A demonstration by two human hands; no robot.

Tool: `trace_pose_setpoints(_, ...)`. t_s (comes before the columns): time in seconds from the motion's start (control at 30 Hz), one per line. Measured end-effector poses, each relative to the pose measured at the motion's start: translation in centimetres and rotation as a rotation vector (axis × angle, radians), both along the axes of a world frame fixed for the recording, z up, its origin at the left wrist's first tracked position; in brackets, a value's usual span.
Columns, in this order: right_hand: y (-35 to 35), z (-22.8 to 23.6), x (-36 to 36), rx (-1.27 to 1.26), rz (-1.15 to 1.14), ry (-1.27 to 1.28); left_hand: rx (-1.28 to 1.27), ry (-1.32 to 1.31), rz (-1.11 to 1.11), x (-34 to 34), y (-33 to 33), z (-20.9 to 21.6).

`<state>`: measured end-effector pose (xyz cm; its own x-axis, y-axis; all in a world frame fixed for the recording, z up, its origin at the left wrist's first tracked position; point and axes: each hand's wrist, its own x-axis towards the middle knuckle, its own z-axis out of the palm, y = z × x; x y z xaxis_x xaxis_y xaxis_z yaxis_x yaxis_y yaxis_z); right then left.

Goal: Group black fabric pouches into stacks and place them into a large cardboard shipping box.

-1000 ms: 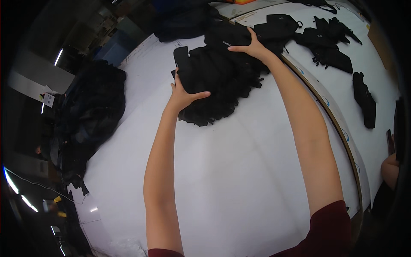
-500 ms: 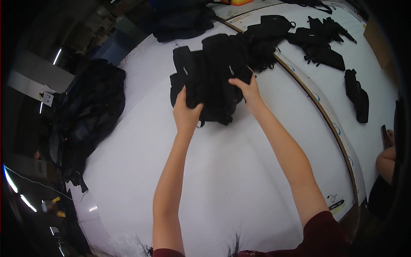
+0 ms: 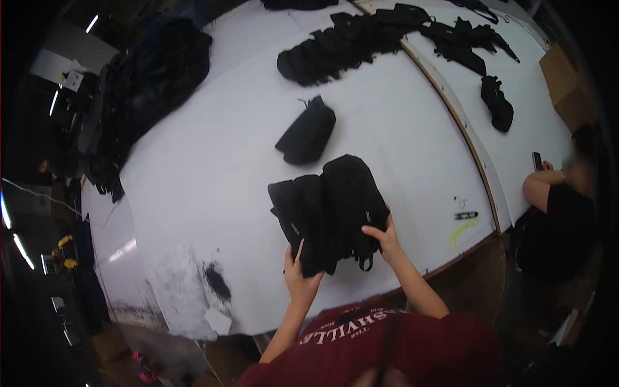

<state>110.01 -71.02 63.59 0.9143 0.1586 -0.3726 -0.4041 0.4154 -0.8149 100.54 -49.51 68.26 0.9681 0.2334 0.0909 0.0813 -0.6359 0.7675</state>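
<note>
Just below the centre of the frame, a bundle of black fabric pouches point(image 3: 351, 187) sits between two hands: the left hand point(image 3: 302, 274) grips its lower left, the right hand point(image 3: 385, 240) its lower right. Even pressure from both sides should stop pieces slipping. Beyond, a loose pouch point(image 3: 308, 135) lies on the white table point(image 3: 206, 161); a co-worker's arm point(image 3: 539, 189) rests at far right.

head-worn fisheye, down at hands point(image 3: 301, 282)
</note>
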Motion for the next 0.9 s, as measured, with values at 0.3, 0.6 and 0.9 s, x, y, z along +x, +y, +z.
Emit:
trace_pose_setpoints(0.3, 0.8, -1.8, -7.2, -1.408, -0.348, -0.483, -0.233, 0.068, 0.079, -5.7, 6.1, -7.8)
trace_pose_setpoints(0.6, 15.0, -0.2, -10.0, -1.528, 0.008, -0.705, -0.035, 0.194, -0.030, -5.7, 7.4, -9.3)
trace_pose_setpoints(0.9, 14.4, -0.4, -11.3, -0.607, -0.218, -0.462, -0.276, 0.282, 0.117, -10.2, 16.8, -9.4)
